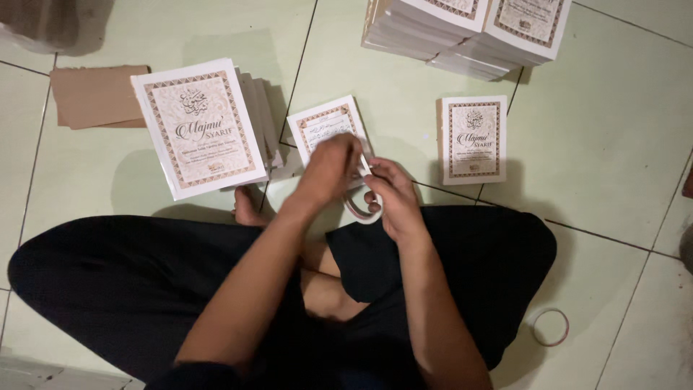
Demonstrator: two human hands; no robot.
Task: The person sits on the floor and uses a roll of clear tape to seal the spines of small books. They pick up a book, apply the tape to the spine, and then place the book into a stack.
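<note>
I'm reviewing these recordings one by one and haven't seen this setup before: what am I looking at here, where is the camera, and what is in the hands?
There is no machine here. One camera worn on a person's head looks down at their crossed legs and two bare hands over a pale green tiled floor. The left hand and right hand meet over a small white booklet with an ornate brown border, handling a loop-shaped white band. Nearby lie a tilted stack of larger matching booklets, a single booklet, taller piles at the top, flat brown cardboard, and a loose rubber ring.
</note>
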